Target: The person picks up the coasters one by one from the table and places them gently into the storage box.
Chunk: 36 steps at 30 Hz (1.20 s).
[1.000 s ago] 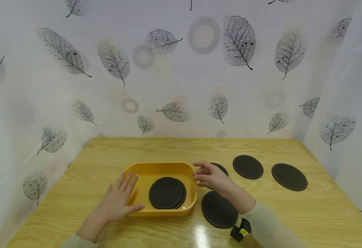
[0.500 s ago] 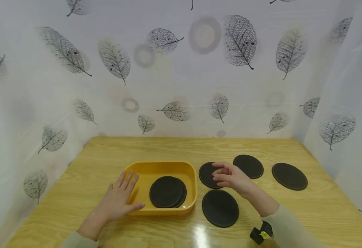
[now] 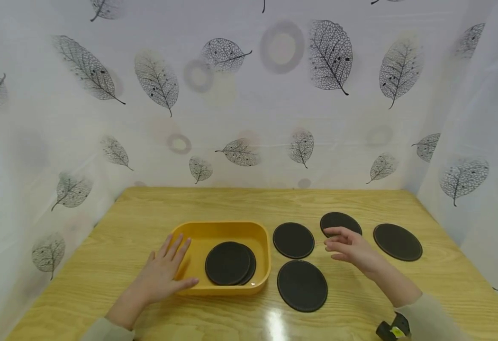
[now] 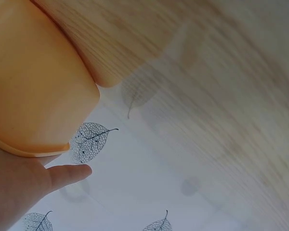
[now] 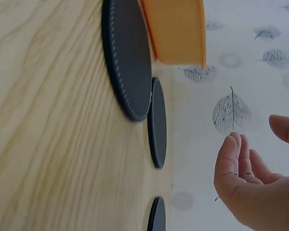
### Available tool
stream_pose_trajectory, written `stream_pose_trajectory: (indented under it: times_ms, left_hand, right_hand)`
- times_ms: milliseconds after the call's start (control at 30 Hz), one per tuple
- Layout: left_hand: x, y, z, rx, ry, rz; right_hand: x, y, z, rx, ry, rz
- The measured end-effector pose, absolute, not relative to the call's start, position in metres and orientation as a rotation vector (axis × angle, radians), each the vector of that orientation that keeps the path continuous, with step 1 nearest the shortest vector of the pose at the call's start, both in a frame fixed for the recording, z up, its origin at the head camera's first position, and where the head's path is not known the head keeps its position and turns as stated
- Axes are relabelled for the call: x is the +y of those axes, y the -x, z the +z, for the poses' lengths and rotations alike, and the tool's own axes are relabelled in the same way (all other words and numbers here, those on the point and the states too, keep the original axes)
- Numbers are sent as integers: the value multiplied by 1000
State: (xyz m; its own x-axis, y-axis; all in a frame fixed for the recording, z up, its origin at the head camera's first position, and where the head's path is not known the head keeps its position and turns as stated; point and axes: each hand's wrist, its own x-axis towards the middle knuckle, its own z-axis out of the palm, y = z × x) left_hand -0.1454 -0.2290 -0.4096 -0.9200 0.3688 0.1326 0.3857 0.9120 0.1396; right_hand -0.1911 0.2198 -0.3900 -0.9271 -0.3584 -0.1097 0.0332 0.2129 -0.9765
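A yellow plastic bin (image 3: 214, 230) stands on the table, with two round black stitched coasters (image 3: 227, 263) overlapping inside it. My left hand (image 3: 160, 277) lies over the bin's left rim, fingers spread and straight. In the left wrist view, part of that hand (image 4: 24, 185) shows against the bin wall (image 4: 38, 82). My right hand (image 3: 355, 251) hovers empty above the table, its fingers loosely bent, in front of the back coaster (image 3: 338, 221). Two more coasters lie just right of the bin, a rear one (image 3: 293, 240) and a front one (image 3: 302, 286).
Another black coaster (image 3: 398, 242) lies at the far right of the wooden table (image 3: 180, 199). A pale leaf-print curtain (image 3: 249, 104) hangs behind the table and along both sides. A black wrist device (image 3: 393, 327) sits by my right sleeve.
My right hand has moved right, from the bin's right rim past the rear coaster, which is now uncovered. The left hand and the coasters stay where they were.
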Motion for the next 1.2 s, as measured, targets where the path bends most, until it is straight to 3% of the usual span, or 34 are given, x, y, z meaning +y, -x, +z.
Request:
stream_pose_trajectory:
  times_ms: [700, 1200]
  left_hand:
    - [-229, 145, -409, -2969, 592, -255]
    - [-229, 145, -410, -2957, 596, -264]
  right_hand:
    - [302, 167, -396, 2368, 106, -1756]
    - [324, 183, -389, 2517, 167, -1686]
